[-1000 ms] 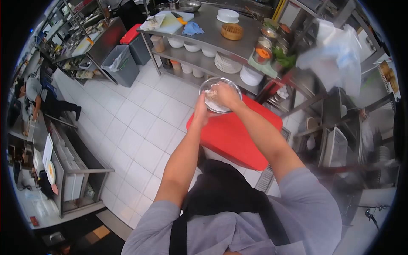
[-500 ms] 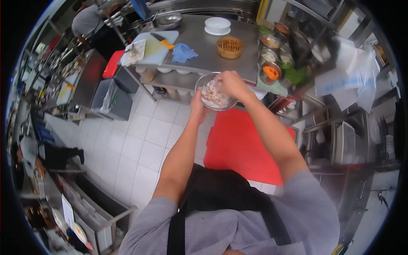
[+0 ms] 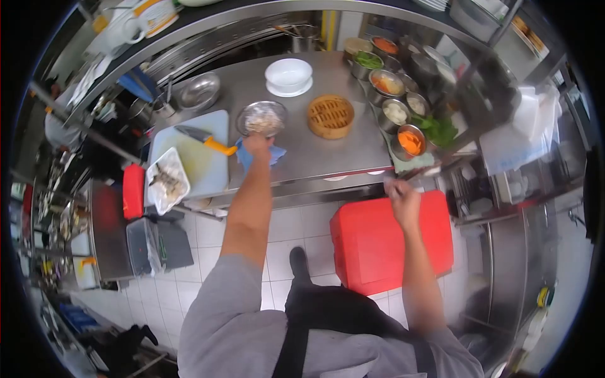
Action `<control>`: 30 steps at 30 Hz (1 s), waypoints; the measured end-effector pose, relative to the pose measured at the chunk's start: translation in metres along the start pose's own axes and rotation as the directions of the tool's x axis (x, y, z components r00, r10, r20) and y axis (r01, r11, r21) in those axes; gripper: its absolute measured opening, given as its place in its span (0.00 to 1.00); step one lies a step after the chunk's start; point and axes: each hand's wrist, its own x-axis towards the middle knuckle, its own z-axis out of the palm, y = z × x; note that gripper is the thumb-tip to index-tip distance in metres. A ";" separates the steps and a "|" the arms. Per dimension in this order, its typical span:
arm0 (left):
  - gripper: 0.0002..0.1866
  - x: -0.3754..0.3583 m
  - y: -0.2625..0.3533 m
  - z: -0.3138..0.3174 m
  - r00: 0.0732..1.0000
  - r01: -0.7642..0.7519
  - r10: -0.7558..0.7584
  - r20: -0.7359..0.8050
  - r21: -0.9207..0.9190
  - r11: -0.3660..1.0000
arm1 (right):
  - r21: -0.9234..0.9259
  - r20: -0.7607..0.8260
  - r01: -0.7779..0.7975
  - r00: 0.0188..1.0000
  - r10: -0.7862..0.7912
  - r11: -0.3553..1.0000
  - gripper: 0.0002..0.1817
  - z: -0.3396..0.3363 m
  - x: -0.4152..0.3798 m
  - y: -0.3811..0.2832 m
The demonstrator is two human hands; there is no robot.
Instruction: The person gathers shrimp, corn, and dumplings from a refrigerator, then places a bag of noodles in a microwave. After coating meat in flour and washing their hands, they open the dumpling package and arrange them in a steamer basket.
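My left hand (image 3: 257,145) grips the near rim of a metal bowl (image 3: 263,118) that holds pale, floury pieces. The bowl is over the steel counter (image 3: 315,154), beside a blue cloth (image 3: 275,155) that lies partly under my hand. Out to the right, my right hand (image 3: 404,198) hangs above the red lid (image 3: 394,242), its fingers curled together; whether they hold anything is too blurred to tell. Left of the bowl, a knife (image 3: 205,138) with an orange handle rests on a cutting board (image 3: 217,170), near a white tray (image 3: 168,181) with food pieces.
A bamboo steamer (image 3: 331,116) and a white bowl (image 3: 288,77) stand on the counter. Several metal containers, one with orange slices (image 3: 410,142), line its right side near green leaves (image 3: 441,130). A shelf (image 3: 252,9) crosses above. A person (image 3: 63,132) is at far left.
The metal bowl has moved from in front of the counter to over it, in my left hand. My right hand has left the bowl and moved right and down. The view has shifted.
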 end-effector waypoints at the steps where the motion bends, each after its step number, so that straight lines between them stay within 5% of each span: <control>1: 0.26 0.008 0.005 0.007 0.999 0.010 -0.013 -0.042 -0.071 0.997 | 0.035 -0.022 0.003 1.000 -0.002 0.999 0.08 -0.002 -0.016 0.008; 6: 0.31 0.032 0.006 0.002 0.991 0.128 -0.136 -0.011 -0.267 0.955 | -0.182 -0.045 -0.315 0.949 0.312 0.931 0.07 -0.061 -0.109 0.079; 8: 0.27 0.002 0.009 0.000 0.944 0.186 -0.190 0.268 0.040 0.982 | -0.034 -0.155 -0.402 0.907 0.393 0.915 0.08 -0.085 -0.173 0.140; 9: 0.25 -0.037 0.026 -0.008 0.951 0.109 -0.121 0.284 0.058 0.992 | 0.060 -0.172 -0.440 0.879 0.444 0.896 0.09 -0.096 -0.198 0.173; 10: 0.22 -0.069 0.043 -0.021 0.953 0.032 -0.054 0.299 0.079 0.996 | -0.137 -0.187 -0.515 0.852 0.488 0.846 0.10 -0.110 -0.219 0.148; 11: 0.22 -0.076 0.052 -0.052 0.970 0.028 -0.043 0.239 0.065 0.998 | -0.147 -0.163 -0.455 0.887 0.433 0.878 0.11 -0.127 -0.251 0.178; 12: 0.22 -0.080 0.063 -0.077 0.968 -0.181 0.154 0.199 0.126 0.975 | -0.350 -0.114 -0.481 0.874 0.473 0.804 0.12 -0.147 -0.279 0.186; 14: 0.18 -0.067 0.092 -0.139 0.833 -0.526 0.547 0.080 0.419 0.740 | -0.365 -0.114 -0.501 0.861 0.496 0.785 0.12 -0.168 -0.312 0.188; 16: 0.18 -0.048 0.153 -0.177 0.712 -0.444 0.701 0.033 0.795 0.413 | -0.250 -0.245 -0.569 0.820 0.517 0.784 0.12 -0.172 -0.366 0.191; 17: 0.20 0.015 0.152 -0.213 0.565 -0.391 0.825 -0.028 0.871 0.297 | -0.181 -0.277 -0.601 0.791 0.546 0.778 0.11 -0.178 -0.379 0.202; 18: 0.26 0.025 0.175 -0.232 0.690 -0.139 0.723 -0.047 0.971 0.195 | -0.297 -0.268 -0.562 0.825 0.498 0.772 0.11 -0.187 -0.377 0.204; 19: 0.28 0.049 0.181 -0.260 0.709 0.008 0.705 0.006 1.000 -0.018 | -0.409 -0.251 -0.516 0.857 0.451 0.753 0.11 -0.199 -0.367 0.209; 20: 0.27 0.088 0.174 -0.315 0.771 0.017 0.634 0.061 0.993 -0.117 | -0.500 -0.216 -0.499 0.863 0.457 0.708 0.11 -0.213 -0.339 0.236; 21: 0.25 0.110 0.173 -0.318 0.827 -0.091 0.466 0.316 0.892 -0.444 | -0.561 -0.261 -0.556 0.822 0.506 0.614 0.12 -0.218 -0.353 0.243; 23: 0.21 0.128 0.173 -0.304 0.817 -0.009 0.527 0.235 0.919 -0.394 | -0.699 -0.147 -0.475 0.827 0.542 0.534 0.14 -0.217 -0.328 0.228; 26: 0.15 0.141 0.188 -0.261 0.925 0.106 0.377 -0.049 0.985 -0.133 | -0.580 -0.267 -0.582 0.797 0.542 0.570 0.12 -0.198 -0.282 0.187; 30: 0.15 0.176 0.186 -0.274 0.976 0.002 0.214 0.041 0.980 -0.201 | -0.490 -0.274 -0.685 0.708 0.651 0.539 0.14 -0.191 -0.253 0.156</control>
